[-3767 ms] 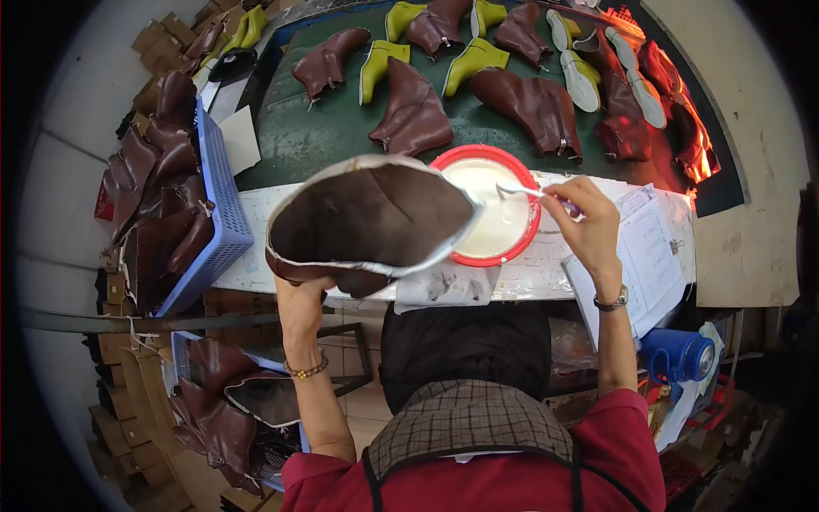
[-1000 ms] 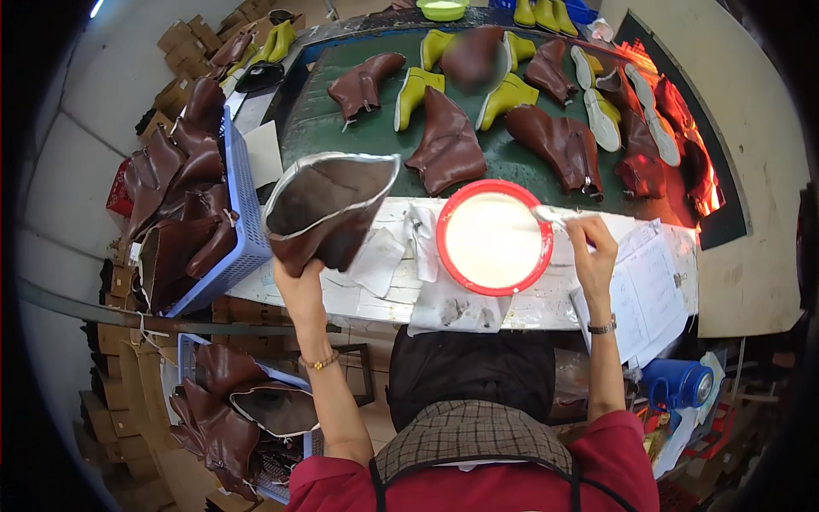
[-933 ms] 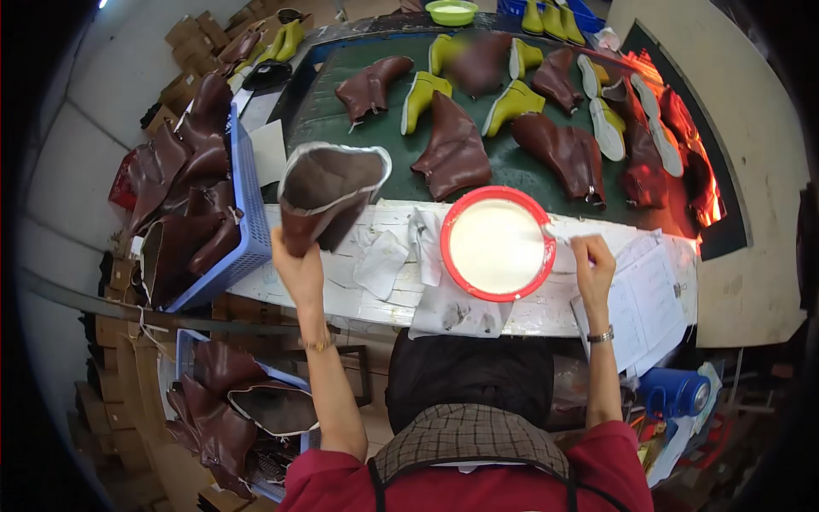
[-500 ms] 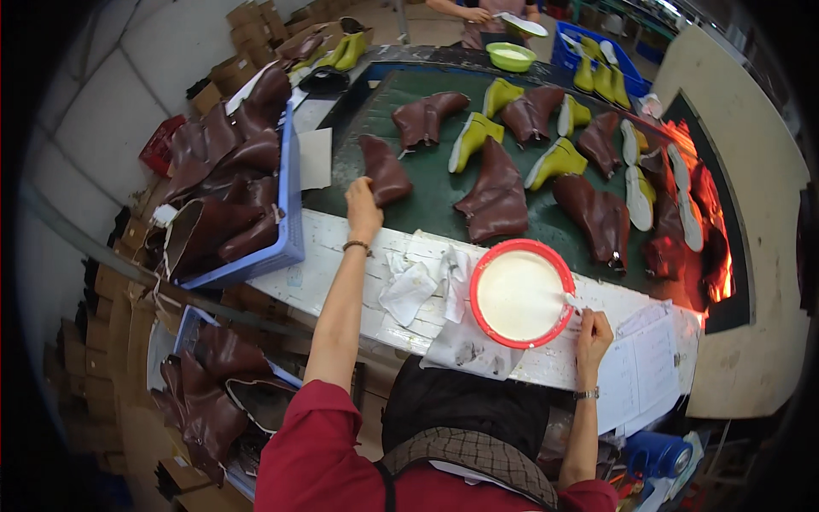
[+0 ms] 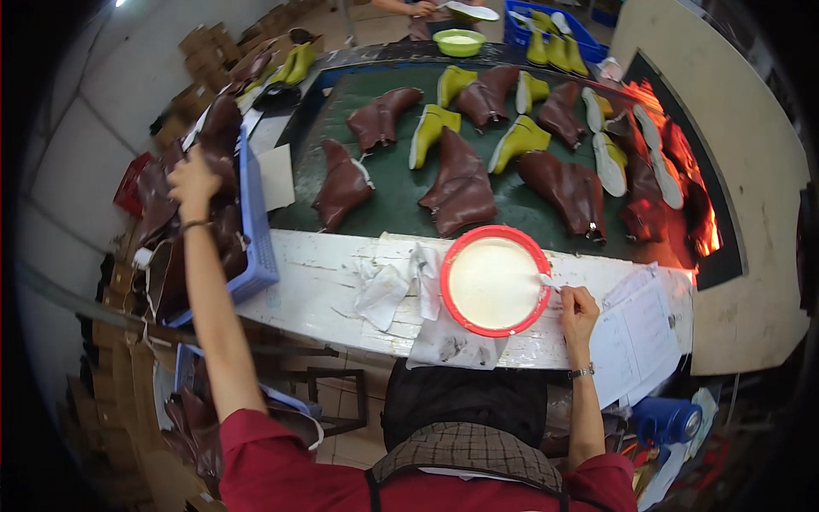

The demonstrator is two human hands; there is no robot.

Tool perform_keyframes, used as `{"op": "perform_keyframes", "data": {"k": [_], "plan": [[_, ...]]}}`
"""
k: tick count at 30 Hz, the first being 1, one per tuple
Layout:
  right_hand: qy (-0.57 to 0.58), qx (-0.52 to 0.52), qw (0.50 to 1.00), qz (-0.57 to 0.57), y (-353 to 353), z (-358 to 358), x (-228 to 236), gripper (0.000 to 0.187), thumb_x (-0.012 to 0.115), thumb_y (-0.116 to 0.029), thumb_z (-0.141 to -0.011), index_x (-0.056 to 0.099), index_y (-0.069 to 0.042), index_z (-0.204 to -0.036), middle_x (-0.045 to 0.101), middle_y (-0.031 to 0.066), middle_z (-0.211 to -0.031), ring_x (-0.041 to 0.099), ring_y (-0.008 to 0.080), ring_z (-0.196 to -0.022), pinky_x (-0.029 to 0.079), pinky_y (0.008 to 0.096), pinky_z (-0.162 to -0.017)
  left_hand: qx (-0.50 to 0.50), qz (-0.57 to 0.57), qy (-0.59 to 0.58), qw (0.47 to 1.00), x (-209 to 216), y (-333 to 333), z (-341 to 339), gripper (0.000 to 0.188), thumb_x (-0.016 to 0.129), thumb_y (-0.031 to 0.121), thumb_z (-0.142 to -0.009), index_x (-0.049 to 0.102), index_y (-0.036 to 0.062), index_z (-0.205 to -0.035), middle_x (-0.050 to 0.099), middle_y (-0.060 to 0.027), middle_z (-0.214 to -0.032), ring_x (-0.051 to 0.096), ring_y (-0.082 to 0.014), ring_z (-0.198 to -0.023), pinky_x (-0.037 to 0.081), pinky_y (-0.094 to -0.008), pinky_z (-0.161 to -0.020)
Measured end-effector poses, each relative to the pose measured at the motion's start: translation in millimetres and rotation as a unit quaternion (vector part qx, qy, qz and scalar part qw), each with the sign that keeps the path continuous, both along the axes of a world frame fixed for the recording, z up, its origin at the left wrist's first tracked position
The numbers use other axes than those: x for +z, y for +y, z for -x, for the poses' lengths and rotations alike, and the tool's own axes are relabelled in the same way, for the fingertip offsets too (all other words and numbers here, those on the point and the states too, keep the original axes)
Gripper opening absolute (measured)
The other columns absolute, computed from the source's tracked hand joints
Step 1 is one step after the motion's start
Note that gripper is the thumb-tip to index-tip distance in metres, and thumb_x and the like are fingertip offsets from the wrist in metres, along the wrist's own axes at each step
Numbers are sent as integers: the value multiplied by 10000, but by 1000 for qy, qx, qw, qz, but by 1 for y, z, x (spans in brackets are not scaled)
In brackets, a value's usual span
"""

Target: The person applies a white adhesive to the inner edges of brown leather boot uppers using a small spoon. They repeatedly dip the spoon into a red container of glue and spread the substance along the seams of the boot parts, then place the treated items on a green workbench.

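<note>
My left hand (image 5: 194, 179) reaches over the blue crate (image 5: 258, 256) at the left, its fingers apart among the brown boots (image 5: 153, 200) piled inside. Whether the fingertips touch a boot is hard to see. At the right, my right hand (image 5: 581, 317) is closed around the handle of a brush (image 5: 548, 280), whose head rests in a red-rimmed bowl (image 5: 444, 286) of creamy white liquid. Beyond, on the dark green surface, a brown boot (image 5: 343, 183) lies on its side nearest the crate. A larger brown boot (image 5: 458, 186) lies behind the bowl.
Several yellow-green boots (image 5: 433, 135) and more brown ones lie across the conveyor (image 5: 392, 215). An orange-lit opening (image 5: 701, 209) glows at the right. White cloths (image 5: 382, 294) and papers (image 5: 633, 348) flank the bowl. Another person's hand (image 5: 420, 9) works at the far side.
My left hand has let go of the boot on the green surface and moved left over the crate. My right hand still holds the brush at the bowl. The view has shifted somewhat.
</note>
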State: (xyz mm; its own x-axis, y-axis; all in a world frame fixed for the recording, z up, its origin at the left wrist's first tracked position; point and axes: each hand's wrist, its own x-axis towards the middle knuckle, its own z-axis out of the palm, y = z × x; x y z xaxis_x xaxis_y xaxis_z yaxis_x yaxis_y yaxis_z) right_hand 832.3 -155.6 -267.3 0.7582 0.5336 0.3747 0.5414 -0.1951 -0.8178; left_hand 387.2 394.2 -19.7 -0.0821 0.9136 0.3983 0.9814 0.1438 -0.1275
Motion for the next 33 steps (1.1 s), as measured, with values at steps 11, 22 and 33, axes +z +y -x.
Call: {"op": "perform_keyframes", "data": {"k": [11,22,33], "plan": [[-35,-8,999,15,1,3,14,119,764,-161,-913,774,-49,-873,630,40,-690,531,174,-613,417,329,-657,34,81,85,992,-9,96,181,1072,717,76,-798,129,341,-1654,592,-221,-1397,561,-454,-1333,496,-610,-1039],[-35,-1,999,14,4,3,13,160,781,-210,-899,792,-51,-882,685,65,-727,602,209,-608,462,353,-754,-44,-184,34,981,34,77,206,411,511,54,-959,667,221,-1301,741,-89,-1238,706,-360,-1120,551,-506,-918],[-102,-139,984,34,57,-124,32,466,816,-239,-892,694,-84,-1315,725,145,-1183,659,237,-991,529,348,-881,-143,-369,-182,900,162,5,100,575,631,216,-844,645,295,-1413,711,-108,-1342,694,-346,-1181,527,-453,-994]]}}
